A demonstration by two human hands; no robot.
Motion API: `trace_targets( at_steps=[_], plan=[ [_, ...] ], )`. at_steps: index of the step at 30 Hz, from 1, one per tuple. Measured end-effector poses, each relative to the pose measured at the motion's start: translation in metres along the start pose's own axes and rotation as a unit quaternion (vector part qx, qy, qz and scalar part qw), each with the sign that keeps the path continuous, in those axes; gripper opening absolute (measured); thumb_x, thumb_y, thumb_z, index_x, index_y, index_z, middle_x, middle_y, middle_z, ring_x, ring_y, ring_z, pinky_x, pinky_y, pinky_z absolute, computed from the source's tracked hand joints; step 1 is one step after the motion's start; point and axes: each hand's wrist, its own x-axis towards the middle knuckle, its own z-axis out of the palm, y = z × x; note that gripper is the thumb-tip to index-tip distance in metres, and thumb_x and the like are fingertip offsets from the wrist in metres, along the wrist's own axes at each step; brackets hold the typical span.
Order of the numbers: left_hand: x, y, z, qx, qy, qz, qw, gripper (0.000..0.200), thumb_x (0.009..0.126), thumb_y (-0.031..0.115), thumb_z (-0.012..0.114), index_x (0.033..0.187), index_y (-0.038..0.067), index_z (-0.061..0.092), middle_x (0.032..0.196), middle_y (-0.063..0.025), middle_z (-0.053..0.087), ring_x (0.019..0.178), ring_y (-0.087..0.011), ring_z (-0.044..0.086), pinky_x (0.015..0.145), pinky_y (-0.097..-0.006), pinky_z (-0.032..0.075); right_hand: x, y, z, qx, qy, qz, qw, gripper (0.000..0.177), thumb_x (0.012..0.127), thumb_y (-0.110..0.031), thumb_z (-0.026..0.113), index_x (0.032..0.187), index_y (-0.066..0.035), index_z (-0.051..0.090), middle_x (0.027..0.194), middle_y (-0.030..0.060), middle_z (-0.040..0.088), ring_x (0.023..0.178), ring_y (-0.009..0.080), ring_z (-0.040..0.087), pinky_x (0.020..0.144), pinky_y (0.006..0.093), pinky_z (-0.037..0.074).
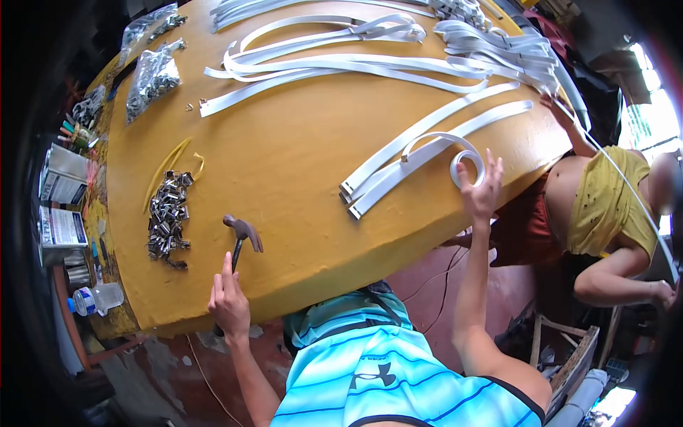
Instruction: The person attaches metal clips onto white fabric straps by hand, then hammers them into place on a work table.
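Blue shirt (377,377) comes nearest, its lower part close to the near edge of the yellow table (284,178). Left of it, the left hand (229,302) grips the hammer (243,233) by its handle, index finger stretched along the handle toward the head and the other fingers curled in. The hammer's head is over the near part of the table; whether it touches the top, I cannot tell.

Well to the right of the hammer, the right hand (481,188) is raised with fingers spread and only partly bent, the thumb across the edge of a white coil (455,169). How firmly it has hold of the coil, I cannot tell.

Between the hammer and the coil, but farther up the table, lie flat white straps (388,158) with metal ends. More straps (341,64) lie beyond the hammer, some looped, with a bundle (498,50) to their right.

Left of the hammer is a heap of metal clips (169,217), a yellow tie (165,171) beside it. Beyond the clips sit clear bags (153,80) of metal parts. A bottle (99,299) lies left of the hammer, near the table's edge.

Far right of the hammer, another person (605,199) holds a long white strip (626,181).
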Motion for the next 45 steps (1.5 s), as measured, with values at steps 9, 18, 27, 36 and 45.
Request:
trace_targets(
  at_steps=[9, 18, 27, 36, 45],
  plan=[
    [-0.001, -0.003, 0.004, 0.016, 0.014, 0.014, 1.0, 0.049, 0.091, 0.007, 0.064, 0.138, 0.017, 0.056, 0.08, -0.0105, 0.056, 0.07, -0.0297, 0.06, 0.063, -0.0426, 0.049, 0.096, 0.009, -0.005, 0.028, -0.192, -0.152, 0.969, 0.087, 0.073, -0.013, 0.081, 0.15, -0.014, 0.039, 0.139, 0.0186, 0.051, 0.132, 0.033, 0.045, 0.116, 0.0462, 0.029],
    [-0.002, -0.003, 0.002, 0.028, 0.007, 0.005, 1.0, 0.049, 0.09, 0.009, 0.065, 0.138, 0.017, 0.056, 0.083, -0.011, 0.057, 0.073, -0.0306, 0.061, 0.066, -0.0427, 0.05, 0.117, -0.009, 0.044, -0.053, -0.219, -0.254, 0.94, 0.089, 0.073, -0.013, 0.081, 0.151, -0.026, 0.038, 0.159, 0.0159, 0.031, 0.147, 0.0291, 0.028, 0.12, 0.0545, 0.014],
    [0.02, -0.004, 0.011, 0.011, 0.052, 0.008, 0.999, 0.031, 0.09, 0.015, 0.067, 0.12, 0.01, 0.066, 0.081, -0.0082, 0.057, 0.078, -0.0271, 0.059, 0.069, -0.0397, 0.05, 0.07, -0.107, 0.083, 0.225, -0.206, -0.259, 0.916, 0.016, 0.088, -0.009, 0.07, 0.099, 0.0, 0.073, 0.097, 0.0143, 0.074, 0.09, 0.0263, 0.071, 0.083, 0.034, 0.054],
    [0.061, -0.004, 0.041, 0.096, 0.183, -0.012, 0.978, 0.024, 0.089, 0.019, 0.07, 0.112, 0.012, 0.07, 0.085, -0.004, 0.057, 0.087, -0.0238, 0.057, 0.079, -0.0388, 0.046, 0.094, -0.223, 0.227, 0.138, -0.205, -0.34, 0.907, 0.03, 0.092, -0.019, 0.063, 0.119, -0.009, 0.068, 0.124, 0.0142, 0.062, 0.116, 0.0335, 0.057, 0.101, 0.044, 0.042],
    [0.062, -0.004, 0.044, 0.056, 0.192, -0.037, 0.979, 0.019, 0.087, 0.02, 0.072, 0.104, 0.013, 0.072, 0.086, -0.003, 0.059, 0.09, -0.0236, 0.057, 0.081, -0.0395, 0.044, 0.11, -0.249, 0.248, 0.036, -0.253, -0.408, 0.877, 0.031, 0.085, -0.034, 0.072, 0.101, -0.009, 0.064, 0.112, 0.0118, 0.064, 0.112, 0.0318, 0.058, 0.099, 0.0444, 0.039]
  ],
)
